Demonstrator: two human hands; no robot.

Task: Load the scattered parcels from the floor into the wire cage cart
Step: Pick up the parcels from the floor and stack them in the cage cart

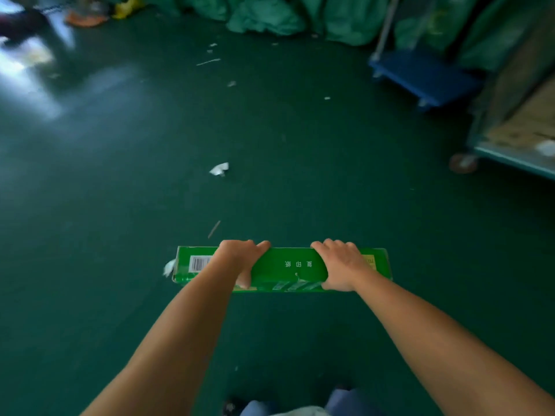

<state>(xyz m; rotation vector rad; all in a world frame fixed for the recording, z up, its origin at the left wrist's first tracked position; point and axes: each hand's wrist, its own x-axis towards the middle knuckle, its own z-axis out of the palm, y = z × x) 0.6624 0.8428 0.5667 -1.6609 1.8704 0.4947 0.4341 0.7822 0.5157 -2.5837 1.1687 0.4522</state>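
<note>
1. Wire cage cart (516,136) cut off at right edge, blurred.
2. Flat green cardboard box (295,267), glossy, barcode label, held out above the floor.
3. Left hand (240,259) and right hand (341,264) curl over its top edge, gripping.

Box (288,267) centre foreground; paper scrap (220,169) beyond; cage cart (522,127) right; sacks (267,18) behind.

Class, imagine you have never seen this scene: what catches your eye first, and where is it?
First, the bright green box low in the centre, gripped by the left hand and right hand above the dark green floor. Next, the blue platform trolley at upper right, beside the cage cart at the right edge.
</note>
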